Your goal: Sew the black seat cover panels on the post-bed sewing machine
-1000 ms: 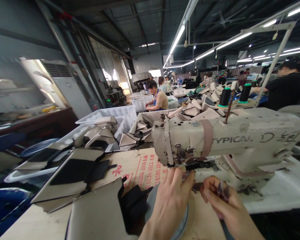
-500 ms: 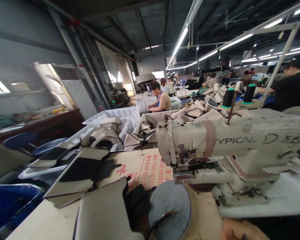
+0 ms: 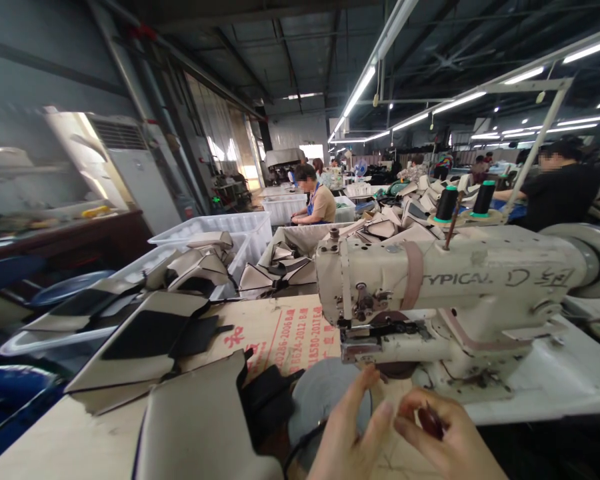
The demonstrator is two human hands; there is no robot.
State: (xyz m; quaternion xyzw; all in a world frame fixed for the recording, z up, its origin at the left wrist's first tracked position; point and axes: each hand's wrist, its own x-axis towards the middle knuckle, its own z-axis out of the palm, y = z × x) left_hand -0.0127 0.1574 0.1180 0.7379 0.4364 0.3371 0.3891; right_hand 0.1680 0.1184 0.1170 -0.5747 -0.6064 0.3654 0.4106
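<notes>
My left hand [image 3: 353, 427] is raised in front of a round grey roll of tape [image 3: 307, 393], its thumb and forefinger apart. Close beside it, my right hand [image 3: 445, 430] curls its fingers round a small dark-red, rounded object [image 3: 430, 421], mostly hidden. Both hands are below the needle end of a cream sewing machine [image 3: 460, 280]. A beige cover piece with dark trim [image 3: 195, 427] lies left of the roll, and a black flap [image 3: 270, 400] extends beside it. A black cord [image 3: 305, 437] crosses the roll and passes behind my left hand.
More beige-and-black pieces [image 3: 140, 333] lie on the printed board [image 3: 275, 333]. Behind are white plastic bins [image 3: 210, 227] with similar pieces. Two black thread cones [image 3: 447, 203] stand behind the machine. A co-worker [image 3: 320, 200] sits beyond the bins; another person [image 3: 560, 187] is at right.
My left hand has come into view. My right hand has risen from the bottom edge towards it, and the dark-red object now shows. The view has shifted slightly.
</notes>
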